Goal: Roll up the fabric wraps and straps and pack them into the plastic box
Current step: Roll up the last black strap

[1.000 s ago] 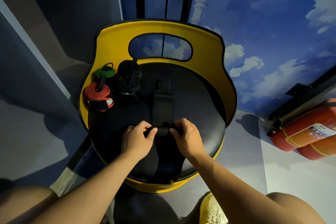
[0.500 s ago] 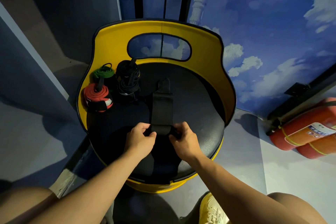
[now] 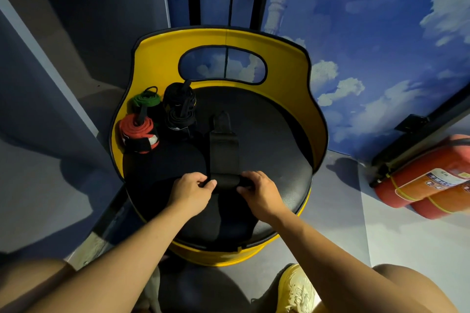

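A round black seat cushion [image 3: 267, 134] in a yellow chair [image 3: 287, 71] carried everything. A black strap [image 3: 224, 150] lay flat at its centre, toward twelve o'clock; at ten o'clock stood a red roll [image 3: 138, 133], a green roll [image 3: 146, 99] and a black roll [image 3: 180, 109].

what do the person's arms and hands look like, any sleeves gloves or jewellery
Both forearms are bare as far as the frame shows: no sleeves reach into view. The left hand and the right hand wear no gloves, and no watch, bracelet or ring shows on the wrists or on the fingers in view. The light is dim, so a thin ring could be missed.
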`<control>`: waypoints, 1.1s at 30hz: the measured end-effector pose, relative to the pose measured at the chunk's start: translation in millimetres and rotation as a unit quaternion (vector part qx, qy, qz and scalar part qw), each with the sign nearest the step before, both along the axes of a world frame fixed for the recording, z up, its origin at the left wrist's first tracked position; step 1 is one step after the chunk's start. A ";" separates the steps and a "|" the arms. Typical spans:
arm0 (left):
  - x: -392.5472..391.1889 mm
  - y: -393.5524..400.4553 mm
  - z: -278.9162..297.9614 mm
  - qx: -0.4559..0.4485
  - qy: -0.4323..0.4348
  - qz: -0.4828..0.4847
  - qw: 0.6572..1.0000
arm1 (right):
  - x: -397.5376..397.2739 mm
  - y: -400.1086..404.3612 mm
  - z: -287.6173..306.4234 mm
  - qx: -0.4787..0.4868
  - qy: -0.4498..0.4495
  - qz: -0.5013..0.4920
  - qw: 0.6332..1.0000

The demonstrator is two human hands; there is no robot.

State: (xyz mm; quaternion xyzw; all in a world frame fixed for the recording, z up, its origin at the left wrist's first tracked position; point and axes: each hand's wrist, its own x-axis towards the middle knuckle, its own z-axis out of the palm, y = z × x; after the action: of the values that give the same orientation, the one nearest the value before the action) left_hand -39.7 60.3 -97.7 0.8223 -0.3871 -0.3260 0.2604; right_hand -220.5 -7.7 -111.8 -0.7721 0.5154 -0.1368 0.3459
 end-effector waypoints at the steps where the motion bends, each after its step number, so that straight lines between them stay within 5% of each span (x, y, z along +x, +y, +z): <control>1: 2.0 -2.9 0.4 0.001 -0.004 -0.004 1.000 | 0.8 -1.9 0.1 -0.002 0.005 0.003 1.000; 11: 2.4 -23.8 -7.5 -0.094 0.063 0.085 0.990 | 21.8 -9.9 -8.6 -0.053 0.008 -0.054 0.997; 17: 2.3 -17.5 -10.6 -0.074 0.090 0.032 0.993 | 24.3 -4.9 -6.3 -0.011 -0.055 -0.109 0.992; 33: 7.5 5.5 -10.2 -0.026 0.031 -0.007 0.999 | 1.5 0.3 5.1 0.034 -0.026 -0.009 0.999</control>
State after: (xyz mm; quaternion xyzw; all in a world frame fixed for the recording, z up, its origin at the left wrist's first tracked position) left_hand -32.2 65.8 -107.9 0.8021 -0.3931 -0.3426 0.2911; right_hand -219.0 -7.5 -106.7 -0.7517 0.5172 -0.1422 0.3837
